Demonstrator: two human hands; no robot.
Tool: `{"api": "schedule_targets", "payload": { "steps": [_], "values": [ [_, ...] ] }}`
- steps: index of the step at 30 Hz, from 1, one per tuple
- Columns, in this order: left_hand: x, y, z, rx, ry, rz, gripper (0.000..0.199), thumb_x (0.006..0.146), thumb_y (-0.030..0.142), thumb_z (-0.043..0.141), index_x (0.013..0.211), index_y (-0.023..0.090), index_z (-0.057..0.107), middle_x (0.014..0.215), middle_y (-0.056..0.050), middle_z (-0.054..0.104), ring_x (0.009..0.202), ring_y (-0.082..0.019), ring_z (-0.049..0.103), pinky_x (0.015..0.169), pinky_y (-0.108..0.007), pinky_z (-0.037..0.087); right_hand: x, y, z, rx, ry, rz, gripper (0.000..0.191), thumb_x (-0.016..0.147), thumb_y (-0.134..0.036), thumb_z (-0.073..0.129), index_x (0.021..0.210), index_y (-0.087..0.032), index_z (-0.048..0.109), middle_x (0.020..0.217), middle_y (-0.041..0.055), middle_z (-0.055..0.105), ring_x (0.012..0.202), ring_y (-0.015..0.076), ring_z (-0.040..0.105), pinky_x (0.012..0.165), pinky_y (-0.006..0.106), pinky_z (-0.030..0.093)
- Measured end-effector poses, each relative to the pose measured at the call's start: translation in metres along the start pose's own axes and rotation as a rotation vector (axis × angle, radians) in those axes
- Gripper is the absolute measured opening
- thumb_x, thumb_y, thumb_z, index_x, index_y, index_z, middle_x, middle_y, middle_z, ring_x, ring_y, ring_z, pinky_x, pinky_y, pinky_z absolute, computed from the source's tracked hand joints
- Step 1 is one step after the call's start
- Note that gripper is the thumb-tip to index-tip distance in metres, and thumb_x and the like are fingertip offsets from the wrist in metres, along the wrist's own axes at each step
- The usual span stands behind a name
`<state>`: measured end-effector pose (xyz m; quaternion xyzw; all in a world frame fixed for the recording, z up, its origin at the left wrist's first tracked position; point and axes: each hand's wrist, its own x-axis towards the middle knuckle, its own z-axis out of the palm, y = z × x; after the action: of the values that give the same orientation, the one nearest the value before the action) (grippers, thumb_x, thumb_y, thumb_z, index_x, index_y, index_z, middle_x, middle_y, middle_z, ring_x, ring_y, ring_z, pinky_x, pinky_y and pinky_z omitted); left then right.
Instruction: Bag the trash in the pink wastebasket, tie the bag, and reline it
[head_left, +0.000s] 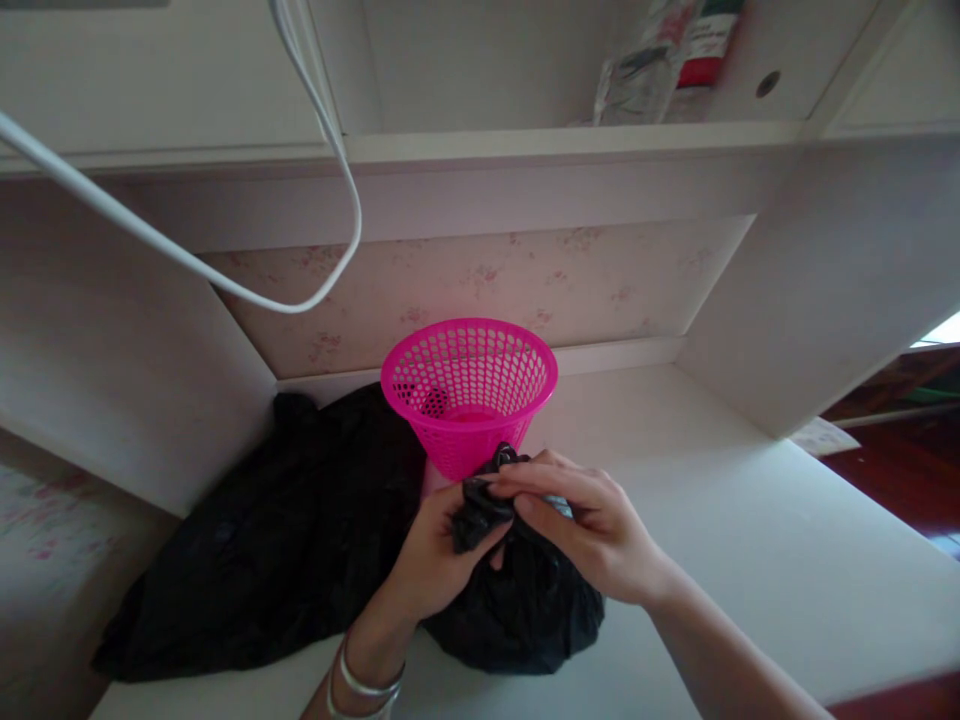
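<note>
A filled black plastic bag (536,620) rests on the white surface right in front of me, its neck gathered up between my hands. My left hand (427,555) is closed around the bunched top of the bag, thumb and fingers gripping the plastic. With thumb and fingertips pinched, my right hand (585,515) holds the black plastic at the same spot. Just behind the hands stands a bright pink mesh basket (469,440), upright, with no liner visible in it. Another black plastic bag (277,540) lies spread flat to the left, partly behind the basket.
A white cable (300,305) loops down at the upper left. Above is a shelf edge (562,145) with a clear plastic package (637,85) and a red-and-white container (705,50). White side panels (862,260) frame the surface (735,520), with floral wallpaper (480,280) behind.
</note>
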<state>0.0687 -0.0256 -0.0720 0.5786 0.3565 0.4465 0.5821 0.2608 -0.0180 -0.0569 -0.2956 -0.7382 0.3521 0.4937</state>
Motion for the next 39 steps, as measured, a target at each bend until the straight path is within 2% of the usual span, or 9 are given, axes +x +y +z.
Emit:
{"api": "schedule_targets", "payload": {
  "steps": [4, 6, 9, 13, 19, 25, 29, 34, 39],
  "values": [
    [-0.001, -0.004, 0.005, -0.069, -0.037, 0.006, 0.022, 0.088, 0.038, 0.076, 0.093, 0.017, 0.074, 0.061, 0.002, 0.060, 0.048, -0.011, 0.054, 0.051, -0.023, 0.043, 0.000, 0.015, -0.008, 0.223, 0.232, 0.254, 0.027, 0.097, -0.041, 0.071, 0.121, -0.029, 0.074, 0.096, 0.0016, 0.076, 0.075, 0.0119, 0.065, 0.068, 0.024, 0.055],
    [-0.002, -0.005, 0.006, -0.083, -0.092, 0.022, 0.016, 0.090, 0.034, 0.075, 0.093, 0.018, 0.073, 0.064, 0.001, 0.062, 0.051, -0.011, 0.056, 0.052, -0.023, 0.045, 0.002, 0.020, -0.013, 0.245, 0.149, 0.390, 0.042, 0.095, -0.053, 0.070, 0.129, -0.028, 0.071, 0.095, 0.0022, 0.074, 0.079, 0.0138, 0.065, 0.070, 0.026, 0.055],
    [-0.004, -0.007, 0.007, -0.037, -0.167, 0.038, 0.006, 0.092, 0.024, 0.070, 0.095, 0.021, 0.073, 0.071, -0.001, 0.068, 0.061, -0.013, 0.062, 0.059, -0.024, 0.050, 0.005, 0.024, -0.017, 0.321, -0.115, 0.503, 0.052, 0.094, -0.062, 0.066, 0.129, -0.024, 0.071, 0.111, 0.0062, 0.074, 0.102, 0.0193, 0.068, 0.087, 0.031, 0.057],
    [-0.007, -0.009, 0.008, -0.020, -0.219, 0.015, 0.007, 0.095, 0.019, 0.062, 0.100, 0.023, 0.066, 0.078, -0.001, 0.071, 0.067, -0.014, 0.065, 0.065, -0.025, 0.051, 0.005, 0.025, -0.017, 0.417, -0.241, 0.530, 0.047, 0.094, -0.063, 0.064, 0.092, -0.016, 0.070, 0.082, 0.0017, 0.069, 0.070, 0.0133, 0.062, 0.062, 0.024, 0.052],
    [-0.007, -0.011, 0.006, -0.020, -0.460, 0.007, 0.011, 0.096, 0.030, 0.063, 0.096, 0.023, 0.054, 0.073, 0.001, 0.066, 0.066, -0.014, 0.061, 0.068, -0.028, 0.049, 0.014, 0.027, -0.021, 0.280, -0.019, 0.406, 0.041, 0.097, -0.056, 0.065, 0.093, -0.016, 0.069, 0.069, -0.0036, 0.054, 0.057, 0.0071, 0.046, 0.049, 0.019, 0.037],
    [0.000, -0.031, 0.009, -0.102, -0.147, -0.021, 0.031, 0.102, 0.053, 0.055, 0.099, 0.024, 0.049, 0.060, 0.009, 0.045, 0.053, -0.010, 0.042, 0.054, -0.023, 0.035, 0.014, 0.011, -0.029, 0.473, 0.220, 0.416, 0.031, 0.088, -0.046, 0.079, 0.099, -0.019, 0.071, 0.067, -0.0037, 0.059, 0.047, 0.0070, 0.052, 0.042, 0.017, 0.039],
    [0.004, -0.029, 0.013, -0.123, -0.018, -0.011, 0.033, 0.099, 0.056, 0.059, 0.101, 0.024, 0.049, 0.059, 0.010, 0.048, 0.052, -0.011, 0.046, 0.055, -0.024, 0.039, -0.001, -0.015, -0.029, 0.513, 0.033, 0.396, 0.022, 0.091, -0.041, 0.077, 0.092, -0.019, 0.074, 0.066, 0.0006, 0.067, 0.054, 0.0114, 0.063, 0.049, 0.020, 0.051],
    [0.004, -0.025, 0.010, 0.035, 0.102, 0.079, 0.032, 0.095, 0.053, 0.066, 0.092, 0.022, 0.060, 0.081, 0.002, 0.060, 0.073, -0.016, 0.060, 0.071, -0.029, 0.051, -0.011, -0.033, -0.021, 0.095, -0.224, 0.239, 0.012, 0.094, -0.030, 0.072, 0.097, -0.020, 0.079, 0.084, 0.0046, 0.077, 0.071, 0.0139, 0.069, 0.065, 0.024, 0.056],
    [-0.002, -0.029, 0.009, 0.128, 0.235, 0.081, 0.031, 0.098, 0.053, 0.062, 0.100, 0.023, 0.061, 0.097, -0.002, 0.064, 0.092, -0.018, 0.062, 0.087, -0.029, 0.052, -0.014, -0.023, -0.011, 0.016, -0.183, 0.337, 0.010, 0.090, -0.026, 0.075, 0.090, -0.023, 0.066, 0.075, -0.0013, 0.076, 0.064, 0.0131, 0.069, 0.056, 0.022, 0.052]
  ]
}}
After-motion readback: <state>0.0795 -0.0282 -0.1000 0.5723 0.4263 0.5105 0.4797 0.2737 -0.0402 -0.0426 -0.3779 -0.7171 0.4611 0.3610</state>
